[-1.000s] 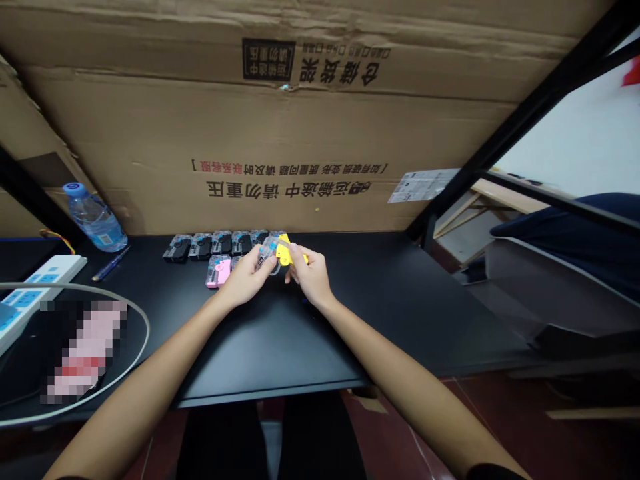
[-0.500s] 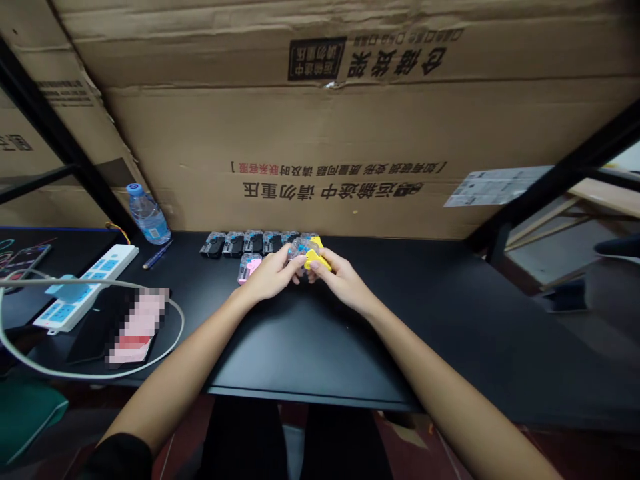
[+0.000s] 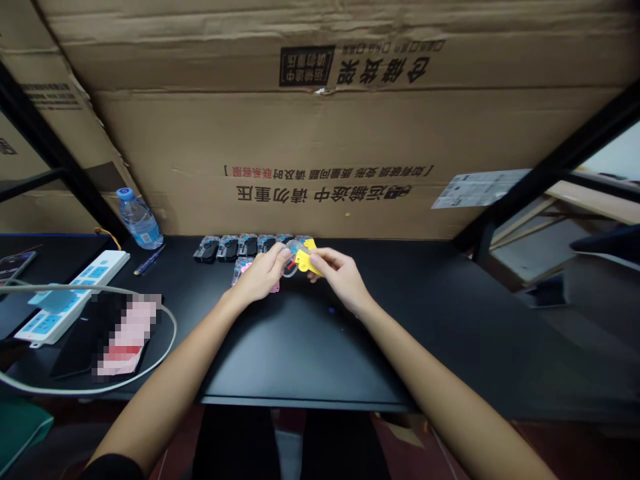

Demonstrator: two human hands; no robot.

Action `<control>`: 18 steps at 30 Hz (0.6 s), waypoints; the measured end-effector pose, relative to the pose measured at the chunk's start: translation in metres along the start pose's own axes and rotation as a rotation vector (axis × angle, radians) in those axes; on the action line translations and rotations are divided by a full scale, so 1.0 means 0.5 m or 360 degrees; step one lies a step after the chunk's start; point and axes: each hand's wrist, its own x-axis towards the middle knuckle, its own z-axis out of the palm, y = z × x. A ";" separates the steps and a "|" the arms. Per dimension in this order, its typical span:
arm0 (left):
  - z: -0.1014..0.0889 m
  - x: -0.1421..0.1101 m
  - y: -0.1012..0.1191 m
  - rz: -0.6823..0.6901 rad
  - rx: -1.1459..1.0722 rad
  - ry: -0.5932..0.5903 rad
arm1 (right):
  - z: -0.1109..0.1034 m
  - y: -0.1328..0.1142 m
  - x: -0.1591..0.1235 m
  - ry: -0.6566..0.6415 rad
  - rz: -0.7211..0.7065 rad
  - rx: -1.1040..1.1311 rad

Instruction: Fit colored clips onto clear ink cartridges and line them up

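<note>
My left hand [image 3: 263,272] is closed on the left side of a small clear plastic case [image 3: 293,251]. It has blue inside and a red bit near its lower edge. My right hand [image 3: 339,275] pinches a yellow plastic piece [image 3: 304,261] at the front of that case, between thumb and fingers. Whether the two parts are joined is hidden. Just behind the hands stands a row of similar clear cases with black fronts [image 3: 247,245]. A pink-fronted case [image 3: 240,268] lies partly under my left hand. On the table below my right hand is a tiny blue piece [image 3: 331,309].
A water bottle [image 3: 140,219] and a pen [image 3: 149,261] are at the back left. Nearer are a white power strip [image 3: 75,297], a cable loop [image 3: 174,327] and a phone-like item with a blurred pink top [image 3: 127,340]. Cardboard [image 3: 320,133] walls off the back of the black table [image 3: 300,360].
My hands have drawn slightly apart, and the yellow piece and a red bit show more. A tiny blue piece now lies on the table. The whole view has shifted slightly.
</note>
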 end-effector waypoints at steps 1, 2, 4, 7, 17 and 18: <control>0.000 0.001 -0.002 -0.0012 -0.0013 0.0007 | 0.000 0.001 0.001 0.0192 -0.0064 0.0044; 0.000 0.003 -0.005 -0.0024 -0.0027 0.0015 | -0.001 0.002 0.003 0.0360 -0.0123 0.0083; 0.001 0.005 -0.009 -0.0051 -0.0058 0.0042 | -0.002 0.002 0.004 0.0527 -0.0175 0.0130; 0.005 0.006 -0.014 -0.0047 -0.0110 0.0104 | -0.003 0.001 0.003 0.0427 -0.0158 0.0099; 0.012 0.018 -0.029 -0.0088 -0.0486 0.0086 | 0.001 -0.006 -0.001 0.0457 -0.0209 -0.0021; 0.011 0.018 -0.030 -0.0077 -0.0430 0.0054 | 0.000 -0.005 0.000 0.0509 -0.0214 -0.0014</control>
